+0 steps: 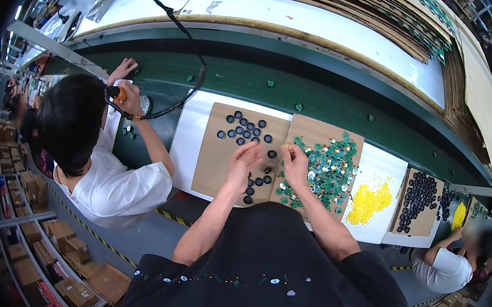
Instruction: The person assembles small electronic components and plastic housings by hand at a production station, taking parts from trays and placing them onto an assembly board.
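Over on the far left, a co-worker (pixel 125 195) in a white shirt grips an orange tool (pixel 121 95) beside the green belt (pixel 235 80). Next, the left cardboard sheet (pixel 214 162), black caps (pixel 240 131) scattered from near its top edge to its bottom right corner. The left hand (pixel 245 164) hovers over that sheet's right side, blurred, fingers curled; can't tell whether it holds anything. Just beside it, the right hand (pixel 294 164) is by the left edge of the right cardboard sheet (pixel 310 125), fingertips drawn narrow, anything between them too small to make out. Green pieces (pixel 328 168) crowd that sheet out to its right edge. Then a yellow heap (pixel 369 203) on the white table (pixel 391 169), and more black caps across a third cardboard sheet (pixel 430 224).
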Available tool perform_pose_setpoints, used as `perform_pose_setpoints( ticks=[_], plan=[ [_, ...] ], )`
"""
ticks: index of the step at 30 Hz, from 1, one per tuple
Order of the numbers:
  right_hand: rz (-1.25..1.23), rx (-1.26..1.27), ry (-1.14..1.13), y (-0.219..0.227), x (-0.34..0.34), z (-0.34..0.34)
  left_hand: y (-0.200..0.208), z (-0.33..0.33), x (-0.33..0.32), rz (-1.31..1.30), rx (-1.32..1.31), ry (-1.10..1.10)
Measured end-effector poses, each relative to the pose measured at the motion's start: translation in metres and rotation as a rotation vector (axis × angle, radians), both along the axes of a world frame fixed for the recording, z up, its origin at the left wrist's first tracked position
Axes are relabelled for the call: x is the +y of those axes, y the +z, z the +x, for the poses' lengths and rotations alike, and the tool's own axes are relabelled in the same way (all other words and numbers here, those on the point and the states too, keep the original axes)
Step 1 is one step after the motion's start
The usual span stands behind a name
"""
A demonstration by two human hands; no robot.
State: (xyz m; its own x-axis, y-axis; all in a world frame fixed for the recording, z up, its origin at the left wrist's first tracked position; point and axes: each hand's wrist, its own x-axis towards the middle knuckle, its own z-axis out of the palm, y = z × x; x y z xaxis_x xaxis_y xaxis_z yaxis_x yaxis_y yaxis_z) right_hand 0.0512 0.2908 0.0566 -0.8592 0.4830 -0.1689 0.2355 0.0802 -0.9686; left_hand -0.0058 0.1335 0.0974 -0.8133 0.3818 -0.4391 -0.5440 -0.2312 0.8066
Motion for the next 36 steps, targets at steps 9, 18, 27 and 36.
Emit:
perform_pose_setpoints(
  ticks=[9,18,27,36],
  plan=[
    [0.012,-0.081,-0.126,-0.019,-0.016,0.039,-0.102,0.030,-0.081,-0.696,0.473,-0.248],
    [0.670,0.142,0.461,-0.031,-0.056,0.058,-0.073,0.038,-0.120,-0.944,0.909,-0.382],
    [1.067,0.055,0.618,-0.053,-0.109,0.033,-0.075,0.047,-0.116,-1.008,0.932,-0.357],
    [1.196,0.089,0.625,-0.065,-0.110,0.034,-0.072,0.047,-0.112,-1.020,0.934,-0.304]
  ],
)
